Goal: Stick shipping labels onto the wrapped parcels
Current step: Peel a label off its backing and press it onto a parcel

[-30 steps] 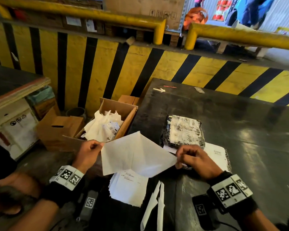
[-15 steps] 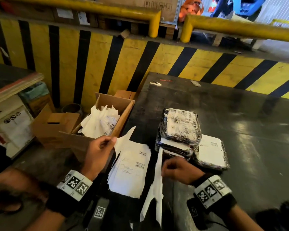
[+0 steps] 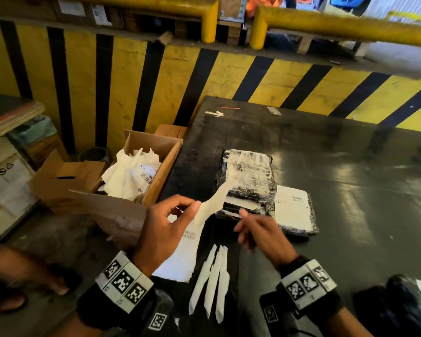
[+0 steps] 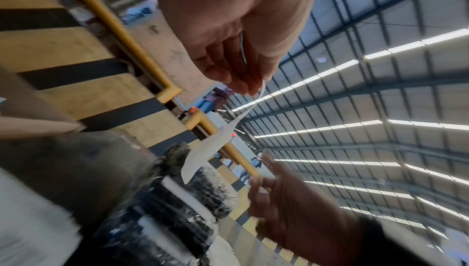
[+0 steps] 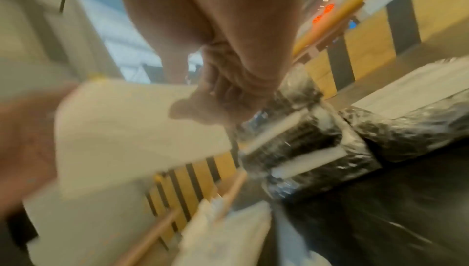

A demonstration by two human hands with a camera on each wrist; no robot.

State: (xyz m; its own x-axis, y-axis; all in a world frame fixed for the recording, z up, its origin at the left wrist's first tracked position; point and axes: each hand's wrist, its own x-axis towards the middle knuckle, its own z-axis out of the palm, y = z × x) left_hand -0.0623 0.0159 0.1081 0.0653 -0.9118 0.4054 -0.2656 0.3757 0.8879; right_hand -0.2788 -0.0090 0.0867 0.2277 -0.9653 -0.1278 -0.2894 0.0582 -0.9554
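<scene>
A dark, glossy table [image 3: 350, 190] fills the room's right side, backed at twelve o'clock by a yellow-and-black striped wall [image 3: 156, 81] under yellow rails [image 3: 338, 25]. The left hand [image 3: 165, 229] pinches a white paper strip [image 3: 212, 203] between thumb and fingers. The right hand [image 3: 260, 232], at three o'clock of it, hangs with fingers loosely spread, holding nothing. The stacked wrapped parcels [image 3: 248, 181] lie just beyond. A cardboard box [image 3: 141, 181] of paper scraps stands at nine o'clock of the table.

Left hand [image 3: 165, 229] raised, thumb and fingers pinching; right hand [image 3: 260, 231] loose, fingers spread.
</scene>
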